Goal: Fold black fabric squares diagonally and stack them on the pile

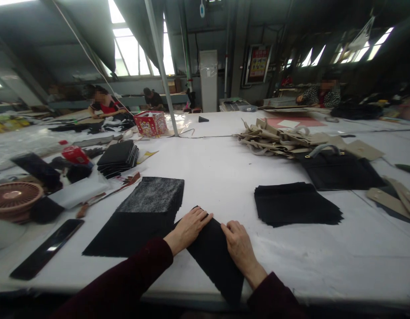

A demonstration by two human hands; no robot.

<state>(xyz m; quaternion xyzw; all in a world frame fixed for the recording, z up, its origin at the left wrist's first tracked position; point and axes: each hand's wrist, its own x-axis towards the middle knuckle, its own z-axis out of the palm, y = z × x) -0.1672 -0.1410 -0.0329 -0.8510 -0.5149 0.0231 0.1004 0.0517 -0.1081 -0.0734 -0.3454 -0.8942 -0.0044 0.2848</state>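
Note:
A folded piece of black fabric [215,253] lies aslant on the white table in front of me. My left hand [190,225] rests flat across its upper left part, fingers stretched out along the top edge. At the upper right edge, my right hand [238,246] has thumb and bent fingers on the cloth, seemingly pinching it. Left of my hands is a stack of black fabric pieces [134,232] with a grey speckled panel [153,195] at its upper end. To the right lies another pile of black fabric pieces [296,204] with uneven edges.
A phone [47,249], a brown fan [15,199] and a folded black stack [116,157] sit at left. Beige straps [278,139] and a black bag [344,170] lie at right. Beyond the red box [150,124] rises a pole [163,66]. Several people sit farther back.

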